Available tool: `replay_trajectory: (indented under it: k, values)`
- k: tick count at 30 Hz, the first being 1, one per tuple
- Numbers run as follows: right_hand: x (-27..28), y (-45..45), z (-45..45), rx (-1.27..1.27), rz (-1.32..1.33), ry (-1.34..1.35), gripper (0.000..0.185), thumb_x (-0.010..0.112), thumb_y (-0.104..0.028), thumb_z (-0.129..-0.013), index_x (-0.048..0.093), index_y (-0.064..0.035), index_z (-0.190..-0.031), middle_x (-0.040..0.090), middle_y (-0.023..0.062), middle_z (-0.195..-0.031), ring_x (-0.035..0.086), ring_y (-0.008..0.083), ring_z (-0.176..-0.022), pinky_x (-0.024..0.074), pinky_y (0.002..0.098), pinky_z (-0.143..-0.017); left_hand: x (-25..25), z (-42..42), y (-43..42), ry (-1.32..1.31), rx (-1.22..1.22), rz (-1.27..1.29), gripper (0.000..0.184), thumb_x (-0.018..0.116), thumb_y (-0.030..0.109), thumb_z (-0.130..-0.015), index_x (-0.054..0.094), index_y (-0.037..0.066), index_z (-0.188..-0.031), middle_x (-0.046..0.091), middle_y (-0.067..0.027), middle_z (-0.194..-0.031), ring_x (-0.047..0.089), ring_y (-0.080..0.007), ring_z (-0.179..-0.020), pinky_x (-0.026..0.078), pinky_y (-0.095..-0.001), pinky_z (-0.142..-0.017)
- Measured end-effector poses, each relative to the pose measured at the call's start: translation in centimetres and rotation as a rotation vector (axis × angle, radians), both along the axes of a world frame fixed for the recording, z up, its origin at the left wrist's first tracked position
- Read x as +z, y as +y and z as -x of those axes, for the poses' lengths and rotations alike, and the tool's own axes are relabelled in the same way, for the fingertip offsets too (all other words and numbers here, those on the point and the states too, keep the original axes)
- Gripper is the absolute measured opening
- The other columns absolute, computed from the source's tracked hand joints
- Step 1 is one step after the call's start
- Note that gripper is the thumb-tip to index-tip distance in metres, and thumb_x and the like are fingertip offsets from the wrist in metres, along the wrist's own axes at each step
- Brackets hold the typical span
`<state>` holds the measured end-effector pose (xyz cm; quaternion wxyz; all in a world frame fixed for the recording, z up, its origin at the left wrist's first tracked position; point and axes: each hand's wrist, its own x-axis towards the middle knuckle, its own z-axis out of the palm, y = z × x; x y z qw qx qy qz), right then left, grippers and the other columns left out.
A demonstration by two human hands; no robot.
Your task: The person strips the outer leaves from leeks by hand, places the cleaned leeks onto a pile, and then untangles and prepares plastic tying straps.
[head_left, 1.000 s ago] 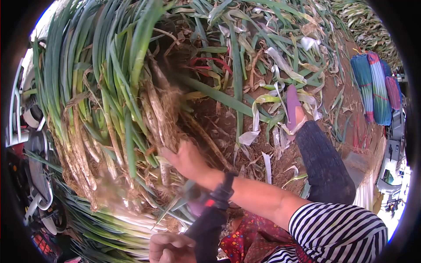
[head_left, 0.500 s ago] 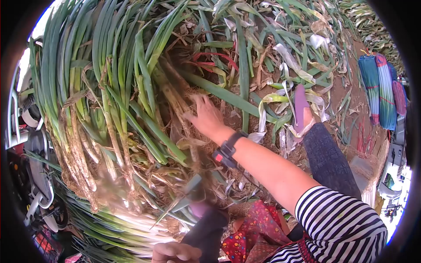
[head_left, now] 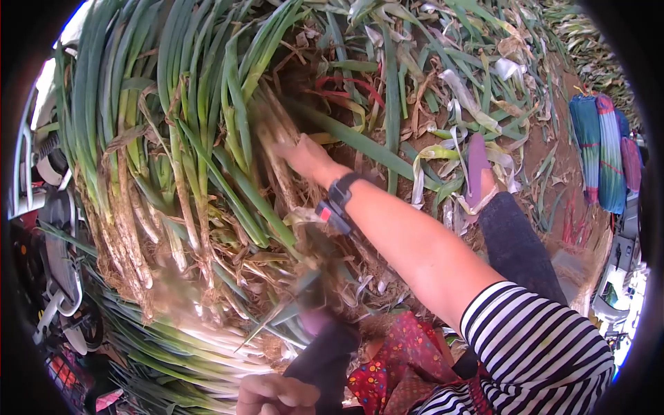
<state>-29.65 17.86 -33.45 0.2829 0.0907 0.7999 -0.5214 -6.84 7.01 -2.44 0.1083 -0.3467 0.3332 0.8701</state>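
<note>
My right hand (head_left: pixel 305 158) reaches into the pile from the right. Its fingers close on the pale, soil-covered stalks of some green onions (head_left: pixel 278 155), though the fingertips are blurred. A black band with a dark device sits on that wrist. Left of the hand lies a thick row of unpeeled green onions (head_left: pixel 187 124), leaves upward and roots downward. At the bottom edge, my left hand (head_left: pixel 277 395) shows curled fingers; whatever it may hold is hidden. Just above it lie cleaner green onions (head_left: pixel 207 346) with white stems.
Loose leaves and peelings (head_left: pixel 429 90) cover the soil on the upper right. My purple shoe (head_left: pixel 477 169) rests among them. Bundles of coloured ties (head_left: pixel 600 152) lie at the right. Along the left edge stands a vehicle (head_left: pixel 62 256).
My right hand has shifted a little up and left, and its spread fingers have closed around the stalks. My left hand stays low in view, nearly unmoved.
</note>
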Motion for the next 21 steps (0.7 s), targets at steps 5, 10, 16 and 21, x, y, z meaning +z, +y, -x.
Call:
replay_trajectory:
  k: [5,10,16,21]
  values:
    - [5.8,0.7,-8.9,-0.054,-0.093,-0.093,0.076,0.054,-0.042,-0.082,0.029,0.0137,-0.126,0.051,0.0334,-0.112,0.051,0.0395,-0.108,0.0402,0.0379,-0.091,1.1,-1.0,-0.3,0.071,-0.002,-0.068,0.020,0.051,0.013,-0.090,0.050,0.004,-0.108,0.055,-0.0081,-0.097,0.049,-0.0156,-0.087,0.039,-0.0321,-0.079]
    - [4.0,4.6,-24.5,-0.082,-0.090,-0.008,0.065,0.056,-0.036,-0.081,0.034,0.0058,-0.125,0.057,0.0262,-0.106,0.055,0.0372,-0.100,0.0426,0.0389,-0.085,1.4,-3.8,-0.7,0.231,-0.077,-0.066,0.030,0.052,0.018,-0.090,0.048,0.003,-0.116,0.055,-0.0107,-0.106,0.052,-0.0192,-0.098,0.043,-0.0339,-0.084]
    - [10.4,9.3,-24.4,0.048,-0.253,-0.042,0.056,0.045,-0.050,-0.086,0.062,0.0030,-0.095,0.063,0.0241,-0.090,0.061,0.0337,-0.086,0.0439,0.0390,-0.074,3.1,-6.2,0.5,0.262,0.007,0.027,0.023,0.052,0.014,-0.089,0.050,0.005,-0.109,0.054,-0.0030,-0.087,0.054,-0.0138,-0.081,0.047,-0.0268,-0.074]
    - [24.0,12.3,-23.7,-0.104,0.146,0.385,0.035,0.052,-0.029,-0.088,0.057,0.0020,-0.072,0.046,-0.0034,-0.062,0.039,0.0050,-0.059,0.0360,0.0255,-0.054,1.9,-7.5,1.0,0.282,0.051,0.093,0.022,0.054,0.011,-0.087,0.052,0.002,-0.107,0.056,-0.0056,-0.091,0.053,-0.0119,-0.079,0.043,-0.0225,-0.067]
